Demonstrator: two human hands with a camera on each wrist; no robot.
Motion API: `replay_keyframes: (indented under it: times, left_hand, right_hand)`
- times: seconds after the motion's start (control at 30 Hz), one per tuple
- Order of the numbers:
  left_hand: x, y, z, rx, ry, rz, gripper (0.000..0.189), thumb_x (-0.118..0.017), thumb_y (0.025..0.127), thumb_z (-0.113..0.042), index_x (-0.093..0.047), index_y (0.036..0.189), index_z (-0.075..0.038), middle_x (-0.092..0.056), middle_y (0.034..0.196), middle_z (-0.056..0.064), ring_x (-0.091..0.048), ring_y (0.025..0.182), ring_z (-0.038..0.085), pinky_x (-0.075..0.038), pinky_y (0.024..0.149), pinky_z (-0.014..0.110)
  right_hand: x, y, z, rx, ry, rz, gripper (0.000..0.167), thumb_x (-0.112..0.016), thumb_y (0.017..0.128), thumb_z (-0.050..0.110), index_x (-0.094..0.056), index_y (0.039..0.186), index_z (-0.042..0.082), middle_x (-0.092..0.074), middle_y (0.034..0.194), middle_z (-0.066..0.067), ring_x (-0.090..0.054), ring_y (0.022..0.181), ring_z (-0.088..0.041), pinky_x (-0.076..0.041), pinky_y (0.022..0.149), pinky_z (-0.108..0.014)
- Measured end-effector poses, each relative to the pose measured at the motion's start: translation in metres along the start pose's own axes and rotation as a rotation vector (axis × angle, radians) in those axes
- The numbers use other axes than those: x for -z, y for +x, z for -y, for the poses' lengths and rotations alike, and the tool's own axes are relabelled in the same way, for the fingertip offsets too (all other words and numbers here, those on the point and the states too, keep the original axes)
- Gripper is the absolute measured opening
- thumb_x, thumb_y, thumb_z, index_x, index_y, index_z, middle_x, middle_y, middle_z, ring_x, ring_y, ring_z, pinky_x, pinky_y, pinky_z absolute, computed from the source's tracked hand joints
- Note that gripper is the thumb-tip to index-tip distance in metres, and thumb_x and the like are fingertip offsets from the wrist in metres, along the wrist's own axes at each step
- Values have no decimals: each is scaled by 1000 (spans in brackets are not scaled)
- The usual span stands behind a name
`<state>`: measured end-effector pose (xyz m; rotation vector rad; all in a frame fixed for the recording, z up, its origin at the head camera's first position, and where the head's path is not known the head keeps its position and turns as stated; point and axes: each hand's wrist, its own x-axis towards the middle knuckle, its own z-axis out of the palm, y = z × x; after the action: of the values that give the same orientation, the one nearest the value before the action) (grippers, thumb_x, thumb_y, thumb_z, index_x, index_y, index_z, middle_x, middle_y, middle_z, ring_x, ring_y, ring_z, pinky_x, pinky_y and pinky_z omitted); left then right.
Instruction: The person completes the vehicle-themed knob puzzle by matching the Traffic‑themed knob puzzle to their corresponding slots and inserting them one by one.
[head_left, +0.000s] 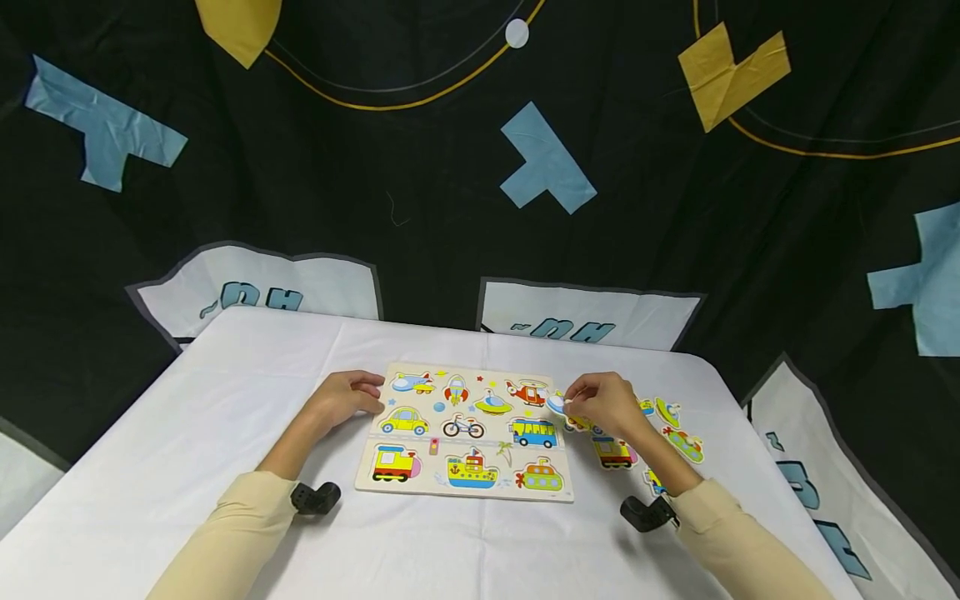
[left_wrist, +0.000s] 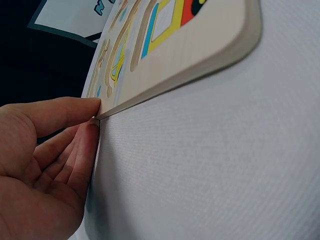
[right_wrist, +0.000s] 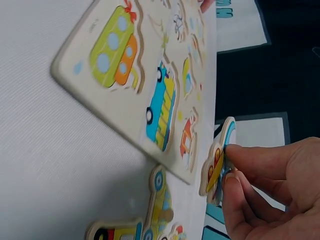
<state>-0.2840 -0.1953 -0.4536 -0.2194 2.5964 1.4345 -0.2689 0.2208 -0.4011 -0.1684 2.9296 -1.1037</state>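
A wooden puzzle board (head_left: 467, 492) with shaped recesses and vehicle pictures lies on the table. At its left edge, my left hand (head_left: 343, 403) holds on with its fingertips; the left wrist view shows the thumb (left_wrist: 75, 109) right at the board's edge and the other fingers beside and below it. My right hand (head_left: 603, 403) pinches an airplane puzzle piece (right_wrist: 215, 167), blue and white with yellow and red parts, between thumb and fingertips. The piece is raised and tilted near the board's upper right edge. Its far face is hidden.
Loose puzzle pieces lie right of the board, partly under the right forearm: a train (head_left: 613, 452), a flying saucer (head_left: 668, 412), a submarine (head_left: 685, 445) and several others. One yellow-and-blue piece has a wooden knob (right_wrist: 166, 215). A white cloth covers the table (head_left: 420, 550); a dark curtain (head_left: 420, 183) hangs behind.
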Motion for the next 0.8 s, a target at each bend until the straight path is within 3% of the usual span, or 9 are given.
replay_keyframes:
  times: [0.43, 0.8]
  left_hand:
    - [0, -1, 0, -16, -15, -11, 53, -77, 83, -12, -63, 134, -6, -69, 105, 9, -58, 102, 25, -44, 91, 38]
    - [0, -2, 0, -8, -24, -19, 53, -77, 83, -11, -64, 134, -6, -70, 104, 8, -58, 101, 24, -44, 91, 38]
  right_hand:
    - [-24, 25, 31, 18, 57, -4, 10, -81, 83, 10, -77, 92, 8, -70, 81, -5, -60, 77, -20, -47, 68, -29]
    - [-59, 45, 56, 32, 124, 9, 10, -82, 80, 9, -78, 90, 8, -70, 79, -2, -61, 72, -16, -46, 68, -28]
